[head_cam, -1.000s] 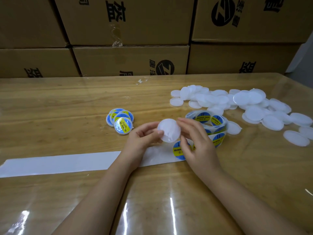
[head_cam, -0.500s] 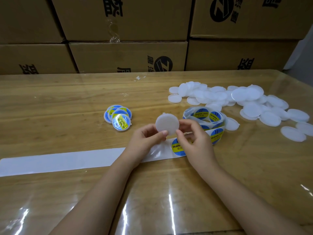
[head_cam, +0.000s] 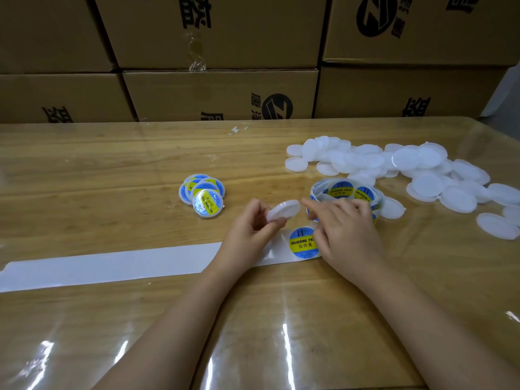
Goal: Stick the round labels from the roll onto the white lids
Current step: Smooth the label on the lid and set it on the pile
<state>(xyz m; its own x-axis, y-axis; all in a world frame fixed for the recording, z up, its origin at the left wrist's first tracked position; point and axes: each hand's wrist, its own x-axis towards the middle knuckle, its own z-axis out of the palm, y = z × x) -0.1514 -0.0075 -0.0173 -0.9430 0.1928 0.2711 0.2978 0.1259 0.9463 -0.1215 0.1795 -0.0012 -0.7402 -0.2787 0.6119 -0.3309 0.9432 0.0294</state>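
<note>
Across the table (head_cam: 112, 170) the backing strip (head_cam: 112, 266) runs left to right to the roll (head_cam: 342, 190), near the loose lids (head_cam: 427, 184). The left hand (head_cam: 247, 232) pinches one lid (head_cam: 282, 211), tilted, its long axis rising rightward. The right hand (head_cam: 349, 235), fingers stretched leftward, covers a label (head_cam: 301, 243) edge on the strip; whether it grips is unclear.

1. Light is even and moderate, falling from overhead; the cardboard boxes (head_cam: 219, 91) at the back sit dimmer than the table (head_cam: 112, 170).
2. White streaks of glare lie on the table's glossy clear cover (head_cam: 285, 342) near the front edge.
3. The pile of white lids (head_cam: 427, 187) is almost blown out, so their edges merge.
4. Shadows under both hands are faint and soft.
5. The white lid (head_cam: 282, 211) gripped by the left hand (head_cam: 247, 229) and the fingertips of the right hand (head_cam: 346, 232) look slightly smeared.
6. Wide-angle bend curves the table's far edge and tilts the side boxes.
</note>
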